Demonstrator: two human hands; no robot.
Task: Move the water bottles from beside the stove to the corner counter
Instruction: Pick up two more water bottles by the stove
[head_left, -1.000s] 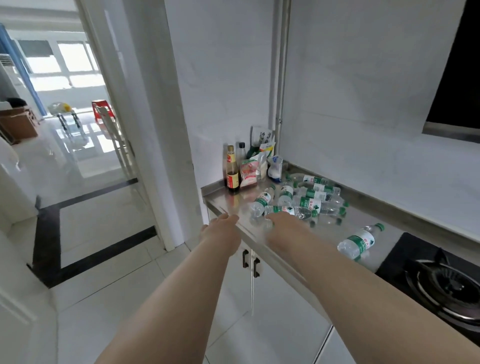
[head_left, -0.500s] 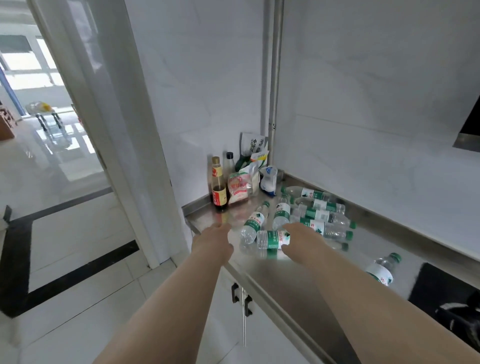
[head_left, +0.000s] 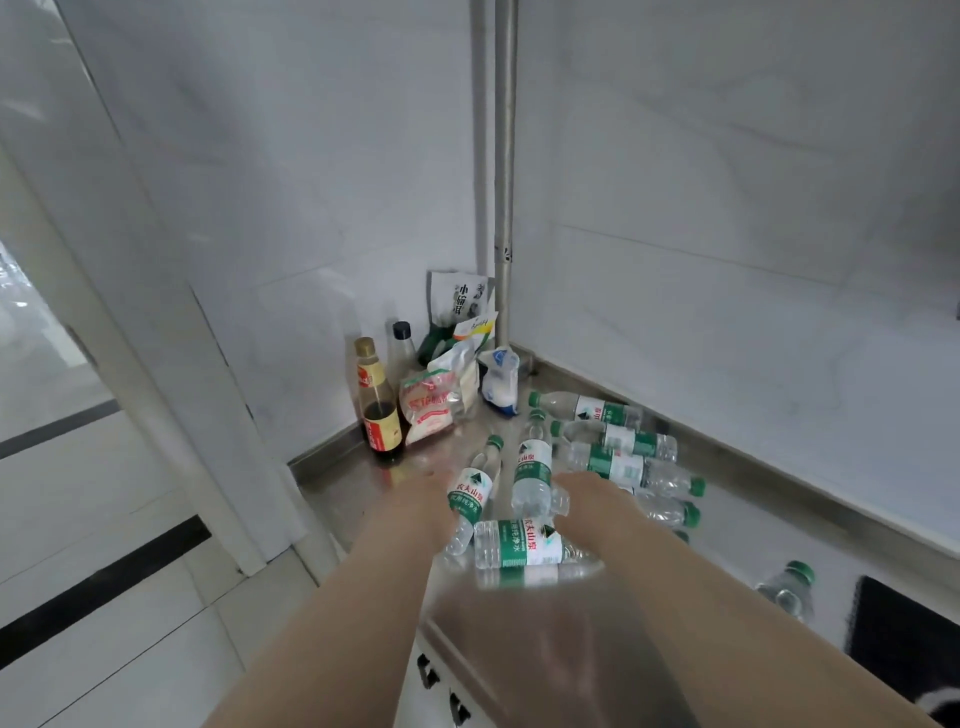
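Observation:
Several clear water bottles with green caps and labels lie on the steel corner counter (head_left: 353, 483). One bottle (head_left: 519, 543) lies crosswise at the front, between my two hands. My left hand (head_left: 415, 499) rests on the counter, fingers spread, touching the side of another lying bottle (head_left: 470, 493). My right hand (head_left: 597, 504) sits just beyond the crosswise bottle, its fingers loose against the base of a third bottle (head_left: 532, 473). More bottles (head_left: 623, 441) are piled along the back wall. A single bottle (head_left: 787, 590) lies apart, beside the black stove (head_left: 904, 639).
A sauce bottle (head_left: 376, 405), a dark-capped bottle (head_left: 401, 348) and several food packets (head_left: 431, 405) stand in the corner, below a vertical pipe (head_left: 504, 208). The counter edge drops to cabinet doors (head_left: 441, 686). A doorway and tiled floor lie at left.
My view has moved closer to the corner and turned left. The right hand has let go of the crosswise bottle and reached past it. My left hand has slid up to a lying bottle.

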